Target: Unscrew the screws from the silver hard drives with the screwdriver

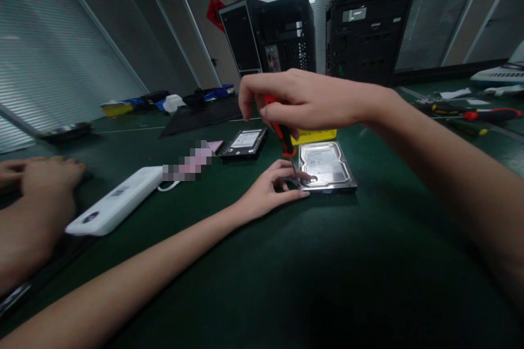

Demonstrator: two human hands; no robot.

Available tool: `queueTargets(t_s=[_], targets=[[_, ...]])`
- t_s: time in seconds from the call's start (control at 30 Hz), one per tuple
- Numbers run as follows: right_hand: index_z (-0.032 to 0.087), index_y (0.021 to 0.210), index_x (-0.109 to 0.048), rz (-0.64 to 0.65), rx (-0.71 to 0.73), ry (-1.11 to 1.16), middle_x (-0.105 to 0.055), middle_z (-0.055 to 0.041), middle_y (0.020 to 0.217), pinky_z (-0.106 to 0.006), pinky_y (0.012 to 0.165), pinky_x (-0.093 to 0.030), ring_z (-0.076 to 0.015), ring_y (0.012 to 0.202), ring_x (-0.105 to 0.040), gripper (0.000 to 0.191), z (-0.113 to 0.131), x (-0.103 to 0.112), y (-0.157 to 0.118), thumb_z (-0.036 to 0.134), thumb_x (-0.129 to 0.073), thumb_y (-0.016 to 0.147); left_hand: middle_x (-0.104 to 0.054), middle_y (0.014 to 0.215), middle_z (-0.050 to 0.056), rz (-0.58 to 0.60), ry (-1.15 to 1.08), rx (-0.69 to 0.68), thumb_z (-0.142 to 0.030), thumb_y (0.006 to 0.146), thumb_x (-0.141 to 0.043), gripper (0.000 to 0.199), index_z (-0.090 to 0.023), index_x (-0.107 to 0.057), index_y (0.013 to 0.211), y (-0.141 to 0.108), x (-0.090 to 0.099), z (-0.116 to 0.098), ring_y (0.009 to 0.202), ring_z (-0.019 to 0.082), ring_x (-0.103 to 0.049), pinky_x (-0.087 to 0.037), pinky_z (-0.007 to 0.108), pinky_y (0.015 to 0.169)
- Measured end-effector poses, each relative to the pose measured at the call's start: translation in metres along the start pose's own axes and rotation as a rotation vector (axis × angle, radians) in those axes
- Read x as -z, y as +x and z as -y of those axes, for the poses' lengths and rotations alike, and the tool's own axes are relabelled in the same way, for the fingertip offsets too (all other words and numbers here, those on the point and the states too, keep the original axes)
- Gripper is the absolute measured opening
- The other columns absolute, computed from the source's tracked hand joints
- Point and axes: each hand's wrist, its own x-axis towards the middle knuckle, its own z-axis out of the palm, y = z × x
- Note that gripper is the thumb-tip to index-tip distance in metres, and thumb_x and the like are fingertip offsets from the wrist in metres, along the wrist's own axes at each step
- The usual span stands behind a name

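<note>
The person's right hand is closed around a red-and-black screwdriver, its shaft pointing down at the near left corner of a silver hard disk drive lying flat on the green tabletop. The left hand touches that corner; whether it grips cannot be told. A second drive lies farther back, to the left
</note>
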Motion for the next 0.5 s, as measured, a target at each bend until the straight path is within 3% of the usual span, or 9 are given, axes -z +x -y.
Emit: queueTargets(t_s=[0.17,0.33,0.5], targets=[[0.013,0.109,-0.043,0.036,-0.008,0.108,-0.049,-0.0036,0.104,-0.017,0.062,-0.037,-0.0071,0.081,-0.047,0.026,0.002,-0.002,0.003,0.029,-0.041,0.089,-0.043,0.114,0.005,-0.014,0.016,0.011,-0.038,0.077,-0.062,0.035,-0.023,-0.062,0.108,0.000,0.000,-0.003,0.080,0.013,-0.050,-0.045,0.027,0.070],[0.011,0.096,-0.046,0.051,-0.045,0.180,-0.049,-0.0019,0.092,-0.013,0.054,-0.036,-0.0039,0.071,-0.047,0.027,-0.004,-0.003,0.003,0.036,-0.042,0.088,-0.045,0.114,0.006,-0.031,-0.008,0.024,-0.039,0.075,-0.064,0.037,-0.021,-0.060,0.107,0.000,0.000,0.000,0.073,0.010,-0.050,-0.045,0.027,0.067],[0.010,0.093,-0.049,0.033,-0.088,0.243,-0.048,-0.0026,0.088,-0.011,0.052,-0.036,-0.0043,0.073,-0.048,0.031,-0.003,-0.002,-0.001,0.037,-0.035,0.090,-0.051,0.103,0.006,-0.083,-0.027,0.027,-0.040,0.069,-0.068,0.036,-0.015,-0.060,0.093,0.002,-0.002,0.009,0.072,0.011,-0.051,-0.046,0.026,0.065]])
